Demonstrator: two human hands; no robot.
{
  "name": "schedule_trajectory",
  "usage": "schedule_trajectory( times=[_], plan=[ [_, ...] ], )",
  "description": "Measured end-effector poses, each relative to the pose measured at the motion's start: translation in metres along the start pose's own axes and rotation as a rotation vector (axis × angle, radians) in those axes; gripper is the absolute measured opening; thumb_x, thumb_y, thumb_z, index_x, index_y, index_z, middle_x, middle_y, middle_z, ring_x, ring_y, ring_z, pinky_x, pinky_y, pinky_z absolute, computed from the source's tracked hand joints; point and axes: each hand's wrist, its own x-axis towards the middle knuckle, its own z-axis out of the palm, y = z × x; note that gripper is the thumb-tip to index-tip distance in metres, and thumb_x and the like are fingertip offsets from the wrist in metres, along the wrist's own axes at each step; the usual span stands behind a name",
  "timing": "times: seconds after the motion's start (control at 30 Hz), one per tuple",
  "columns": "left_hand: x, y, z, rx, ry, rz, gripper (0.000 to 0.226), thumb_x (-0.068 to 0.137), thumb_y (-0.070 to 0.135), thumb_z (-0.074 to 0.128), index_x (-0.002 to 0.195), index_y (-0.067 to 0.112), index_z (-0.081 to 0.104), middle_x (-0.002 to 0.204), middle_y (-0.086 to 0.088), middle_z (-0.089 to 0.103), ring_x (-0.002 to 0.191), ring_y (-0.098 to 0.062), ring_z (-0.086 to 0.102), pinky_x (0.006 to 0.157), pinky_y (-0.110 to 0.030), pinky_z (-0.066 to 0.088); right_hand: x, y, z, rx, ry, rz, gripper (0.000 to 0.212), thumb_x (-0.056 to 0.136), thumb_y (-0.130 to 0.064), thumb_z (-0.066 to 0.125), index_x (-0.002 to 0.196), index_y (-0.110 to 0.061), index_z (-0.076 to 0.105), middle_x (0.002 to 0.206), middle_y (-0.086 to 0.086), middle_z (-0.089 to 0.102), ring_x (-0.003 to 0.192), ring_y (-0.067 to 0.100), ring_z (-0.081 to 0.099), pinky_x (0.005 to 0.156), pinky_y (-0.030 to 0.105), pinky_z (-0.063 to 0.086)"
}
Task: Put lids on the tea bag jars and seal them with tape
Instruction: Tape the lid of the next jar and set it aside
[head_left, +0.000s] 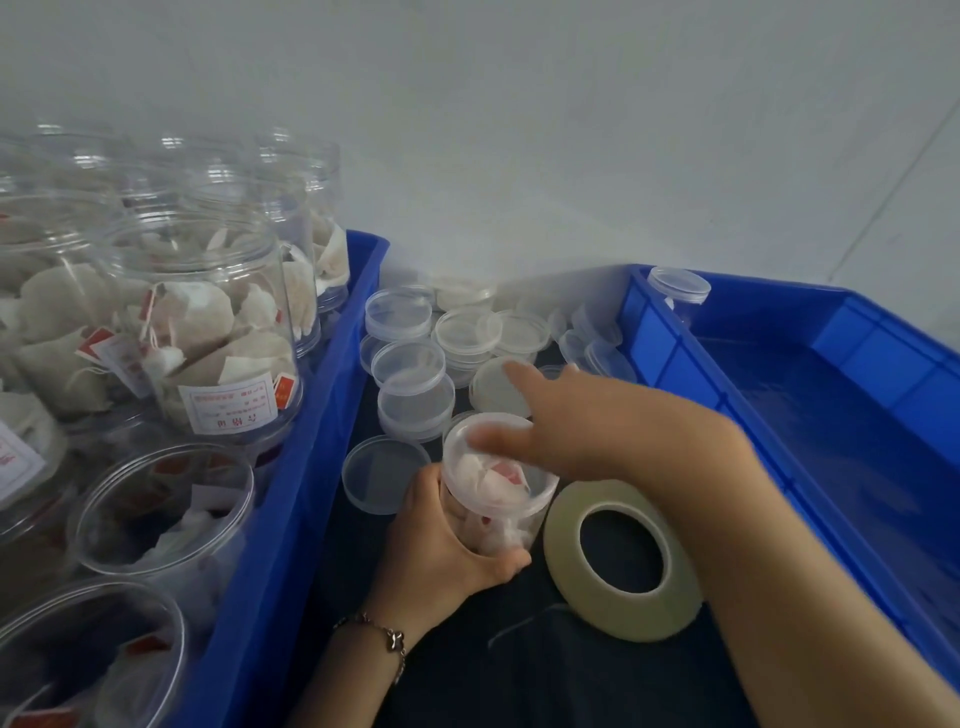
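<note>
Jars (208, 322) of tea bags fill the blue crate (291, 499) on the far left — clear plastic, wide-mouthed, all without lids, some showing white labels with red print. Just right of the crate's wall, on dark cloth, a single lid (382, 473) lies flat beside a heap of clear lids (447, 343) that runs back toward the wall.

Next comes the left hand (441, 551), with a bracelet (384, 636) at its wrist. Its fingers and thumb are curled round the lower body of a small jar (493, 493) packed with tea bags, holding it upright over the cloth. A clear lid sits on the jar's mouth; whether it is fully seated cannot be told.

Above it, the right hand (582, 421) reaches across from the right with its fingers spread loosely and straight, gripping nothing. The thumb lies across the top of the lidded jar, the fingertips stretch toward the heap — motion blur hides whether they touch any lid.

A roll of pale tape (623, 556) lies just right of the jar, under the right forearm. Farthest right stands a second blue crate (831, 415), with one lidded jar (680, 291) at its back corner.
</note>
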Motion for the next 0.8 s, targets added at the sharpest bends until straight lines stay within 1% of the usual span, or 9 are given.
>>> schedule_trajectory(
  times=[0.1,0.17,0.27,0.4,0.47,0.57,0.67,0.73,0.8],
  plan=[
    [0.0,-0.003,0.001,0.002,0.019,-0.02,0.087,0.037,0.052,0.082,0.112,0.037,0.04,0.111,0.017,0.053,0.096,0.007,0.056,0.073,-0.012,0.051,-0.007,0.007,-0.009,-0.021,-0.251,-0.276,0.098,0.073,-0.053,0.071,0.14,-0.059,0.0,0.157,-0.013,-0.009,0.145,0.02,0.003,0.11,0.042,0.019],
    [0.001,-0.004,0.001,0.005,0.015,-0.012,0.091,0.037,0.053,0.081,0.115,0.033,0.04,0.112,0.016,0.053,0.097,0.006,0.056,0.075,-0.014,0.05,-0.001,0.004,0.003,0.026,-0.189,-0.32,0.083,0.079,-0.047,0.068,0.142,-0.054,0.015,0.158,-0.01,0.01,0.141,0.016,0.021,0.104,0.029,0.023],
    [0.002,-0.004,0.0,0.019,-0.009,0.007,0.095,0.039,0.049,0.085,0.121,0.03,0.04,0.117,0.014,0.052,0.104,0.002,0.055,0.084,-0.024,0.052,0.009,-0.007,0.027,-0.097,0.143,-0.209,0.05,0.09,-0.051,0.051,0.135,-0.029,0.043,0.13,0.005,0.052,0.115,0.027,0.053,0.092,0.036,0.045],
    [0.003,-0.005,0.001,0.018,-0.022,0.021,0.094,0.043,0.043,0.089,0.122,0.029,0.04,0.121,0.012,0.051,0.109,-0.001,0.054,0.088,-0.027,0.052,0.015,-0.012,0.033,-0.194,0.211,-0.095,0.065,0.086,-0.067,0.039,0.129,-0.018,0.044,0.121,0.01,0.053,0.108,0.032,0.054,0.074,0.037,0.043],
    [0.003,-0.007,0.001,-0.013,-0.023,0.017,0.093,0.042,0.044,0.087,0.121,0.03,0.039,0.121,0.012,0.052,0.108,0.0,0.055,0.087,-0.025,0.052,0.014,-0.003,0.026,-0.148,0.077,-0.103,0.089,0.071,-0.084,0.027,0.143,-0.033,0.026,0.146,0.009,0.032,0.132,0.038,0.033,0.096,0.056,0.037],
    [0.004,-0.013,0.003,-0.025,-0.042,0.012,0.088,0.044,0.047,0.086,0.119,0.032,0.042,0.117,0.011,0.057,0.104,0.002,0.058,0.079,-0.018,0.053,0.01,0.003,0.03,-0.057,-0.001,-0.29,0.089,0.064,-0.088,0.022,0.138,-0.058,-0.015,0.157,-0.013,-0.012,0.14,0.021,-0.027,0.106,0.066,-0.01],
    [0.006,-0.015,0.008,0.034,-0.007,0.034,0.088,0.046,0.047,0.086,0.118,0.033,0.038,0.108,0.023,0.053,0.103,0.022,0.047,0.071,0.002,0.041,0.005,0.002,0.059,-0.019,0.237,-0.351,0.07,0.084,-0.072,0.034,0.144,-0.053,0.005,0.155,-0.015,0.015,0.145,0.012,-0.001,0.114,0.053,0.013],
    [0.009,-0.015,0.011,0.137,0.035,0.045,0.09,0.042,0.051,0.084,0.116,0.034,0.035,0.098,0.028,0.048,0.099,0.03,0.04,0.067,0.011,0.03,0.004,-0.002,0.074,0.049,0.46,-0.307,0.056,0.087,-0.063,0.041,0.139,-0.046,0.034,0.142,-0.017,0.037,0.134,0.009,0.028,0.096,0.037,0.039],
    [0.01,-0.014,0.012,0.217,0.05,0.039,0.089,0.037,0.065,0.07,0.113,0.036,0.034,0.09,0.03,0.043,0.095,0.031,0.039,0.07,0.012,0.025,0.005,-0.009,0.081,0.084,0.567,-0.235,0.05,0.086,-0.06,0.044,0.133,-0.041,0.045,0.136,-0.016,0.043,0.124,0.011,0.037,0.084,0.034,0.043]
  ],
)
